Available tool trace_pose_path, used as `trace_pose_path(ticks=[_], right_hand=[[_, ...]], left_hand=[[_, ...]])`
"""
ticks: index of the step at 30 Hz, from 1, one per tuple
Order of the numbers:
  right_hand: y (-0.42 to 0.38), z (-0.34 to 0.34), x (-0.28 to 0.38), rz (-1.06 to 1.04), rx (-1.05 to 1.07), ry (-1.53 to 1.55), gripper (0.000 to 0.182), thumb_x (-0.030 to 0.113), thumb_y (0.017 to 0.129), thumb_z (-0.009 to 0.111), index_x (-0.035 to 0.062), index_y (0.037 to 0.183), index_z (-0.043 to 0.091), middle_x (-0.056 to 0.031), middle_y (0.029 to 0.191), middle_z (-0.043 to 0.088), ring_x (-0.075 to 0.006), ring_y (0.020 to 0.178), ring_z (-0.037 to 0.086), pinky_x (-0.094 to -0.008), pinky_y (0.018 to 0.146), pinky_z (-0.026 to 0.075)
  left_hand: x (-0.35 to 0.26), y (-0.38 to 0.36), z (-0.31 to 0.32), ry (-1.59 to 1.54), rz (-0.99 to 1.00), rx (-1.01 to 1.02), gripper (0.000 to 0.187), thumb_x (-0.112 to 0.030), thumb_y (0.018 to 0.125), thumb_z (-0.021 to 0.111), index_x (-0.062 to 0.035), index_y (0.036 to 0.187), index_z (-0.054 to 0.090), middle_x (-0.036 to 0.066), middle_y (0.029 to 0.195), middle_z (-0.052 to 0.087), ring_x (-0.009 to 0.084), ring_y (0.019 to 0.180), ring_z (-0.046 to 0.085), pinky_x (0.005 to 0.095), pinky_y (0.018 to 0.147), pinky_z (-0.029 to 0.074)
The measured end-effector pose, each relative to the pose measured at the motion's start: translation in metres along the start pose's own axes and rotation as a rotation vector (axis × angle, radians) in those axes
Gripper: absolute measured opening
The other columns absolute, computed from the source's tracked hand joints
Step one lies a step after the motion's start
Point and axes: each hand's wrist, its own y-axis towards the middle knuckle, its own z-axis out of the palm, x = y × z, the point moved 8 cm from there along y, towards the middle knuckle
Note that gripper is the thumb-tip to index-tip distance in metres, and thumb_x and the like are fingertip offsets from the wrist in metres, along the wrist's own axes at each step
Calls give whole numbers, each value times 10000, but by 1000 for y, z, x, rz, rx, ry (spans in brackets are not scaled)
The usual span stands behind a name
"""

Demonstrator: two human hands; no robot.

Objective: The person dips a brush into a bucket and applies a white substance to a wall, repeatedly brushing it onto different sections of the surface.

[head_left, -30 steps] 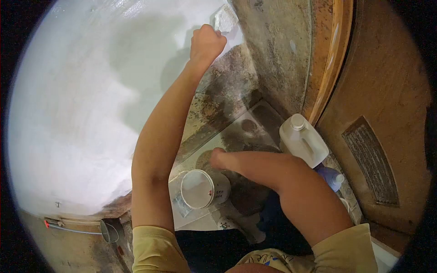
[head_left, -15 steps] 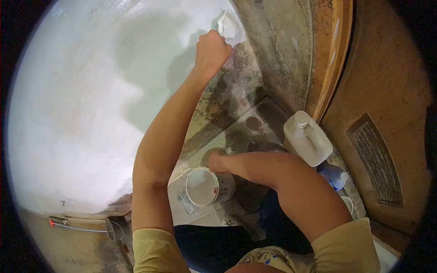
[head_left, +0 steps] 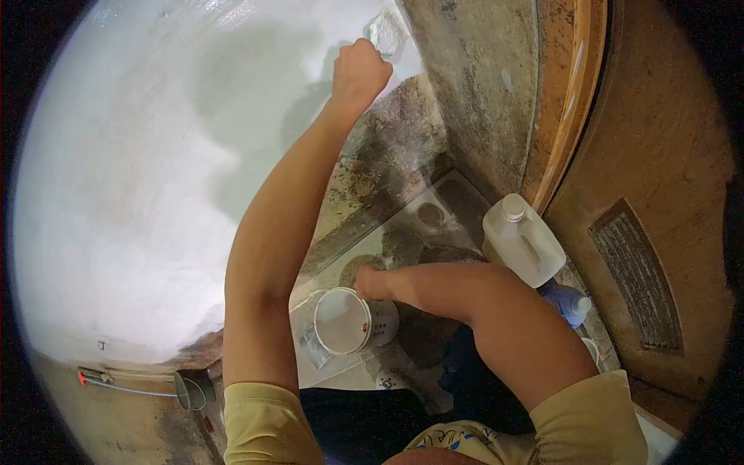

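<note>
Left hand (head_left: 361, 74), head view: raised and closed to a narrow fist, with the white tool (head_left: 386, 35) projecting just beyond the knuckles. Its handle is hidden; the exact grip cannot be verified. Tool is at the upper edge of the white-coated wall (head_left: 116, 194), close to where that surface meets the grey wall (head_left: 484, 93). The outstretched arm is judged to serve reach into that corner, the closed fist to keep control near the join.

Right hand (head_left: 372, 284) is low, at the rim of the white bucket (head_left: 381, 323). Fingers are largely concealed; whether they grip the rim or merely rest by it cannot be told. Placement is consistent with steadying the bucket. The bucket's open mouth is visible between the arms, presumably kept there for easy access.

Capped jug (head_left: 548, 254) is beside the right forearm, with the blue bottle (head_left: 564, 302) next to it. Both are set to the side, apparently to leave working room.

Compared with the frame half a second earlier: left hand and tool sit higher along the wall edge. Right hand remains at the bucket, with little change. Bucket, jug and bottle show only slight shifts in view, attributable to head movement.
</note>
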Motion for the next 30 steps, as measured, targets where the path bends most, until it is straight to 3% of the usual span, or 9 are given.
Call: trace_pose_path(ticks=[3,6,9,15,17,22,25,27,30], right_hand=[[-24,-14,-1,51,93,-15,295,208,760,717,151,1048,688,-22,1062,660,-248,961,635,-419,729,548],[1,16,-4,81,284,70,291,180,776,696,158,1066,682,-24,1078,656,-252,970,631,-423,728,546],[-10,-4,-2,83,130,-1,295,171,794,677,164,1088,673,-30,1113,644,-255,994,621,-420,726,545],[56,48,-3,49,159,89,323,206,793,683,160,1112,664,-29,1190,612,-259,1073,583,-448,787,526],[31,25,2,64,219,117,335,215,784,695,166,1113,664,-27,1187,613,-260,1081,576,-450,796,520],[27,23,0,50,287,141,369,253,758,727,187,1115,664,-26,1174,616,-267,1102,559,-448,800,511],[17,18,-14,157,296,50,306,200,756,715,163,1058,671,-46,1051,650,-255,922,611,-406,673,501],[8,36,-28,328,485,131,234,117,753,678,117,985,653,-63,903,640,-224,704,583,-353,551,418],[27,92,-40,412,592,13,195,88,750,649,101,944,635,-71,824,613,-213,618,532,-334,519,356]], left_hand=[[13,-9,-6,-17,32,-40,219,-140,720,599,65,788,634,289,836,632,447,840,618,461,780,507],[34,-25,-16,18,29,-68,257,-199,805,580,54,788,618,292,765,611,454,777,603,478,743,490],[66,-45,-24,132,9,-77,240,-184,812,572,46,766,624,273,759,615,441,738,603,470,707,488],[106,-112,-59,98,-80,-47,224,-160,841,563,45,759,603,266,723,601,440,692,590,462,630,467],[107,-121,-61,70,-151,-10,228,-153,852,558,48,752,601,262,694,594,435,666,586,452,609,458],[87,-100,-37,93,34,-33,225,-156,840,579,48,750,605,255,696,598,430,673,589,454,621,465],[61,-75,-11,111,118,-82,246,-200,815,605,38,756,616,263,791,624,428,747,606,485,691,486],[48,-57,12,64,99,10,262,-227,798,618,34,778,629,273,838,629,428,799,614,489,732,491],[27,-41,30,1,109,-27,280,-242,786,626,37,803,639,282,838,629,423,819,619,484,749,494]])
